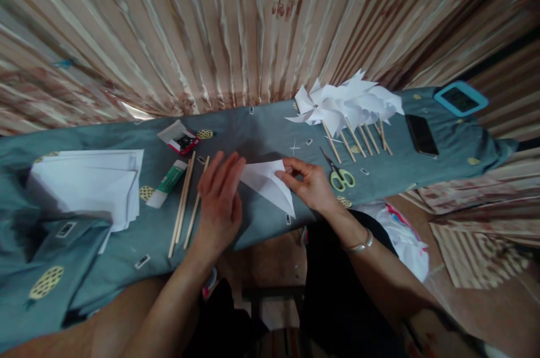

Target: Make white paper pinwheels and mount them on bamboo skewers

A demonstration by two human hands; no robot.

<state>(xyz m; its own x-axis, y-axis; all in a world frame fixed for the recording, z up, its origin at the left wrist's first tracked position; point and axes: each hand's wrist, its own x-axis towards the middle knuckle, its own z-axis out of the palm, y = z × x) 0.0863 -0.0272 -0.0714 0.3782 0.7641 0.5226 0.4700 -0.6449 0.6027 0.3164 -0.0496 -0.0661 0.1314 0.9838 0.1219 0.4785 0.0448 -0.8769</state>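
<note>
In the head view my right hand [310, 182] pinches a folded sheet of white paper [269, 182] between thumb and fingers at its upper right corner. The paper has a roughly triangular shape, with one point hanging down toward the table's front edge. Beside its left tip is my left hand [220, 200], fingers stretched out; whether they touch the paper I cannot tell. Wooden sticks [182, 206] lie just left of that hand, and a green-and-white glue stick [167, 184] rests beyond them. Green-handled scissors [341, 175] lie to the right of my right hand.
White paper pinwheels [350, 100] on sticks lie in a row at the back right. Farther right are a dark phone [422, 135] and a blue-framed device [461, 98]. A stack of white paper [88, 184] is at left, near a small red-and-white box [179, 137].
</note>
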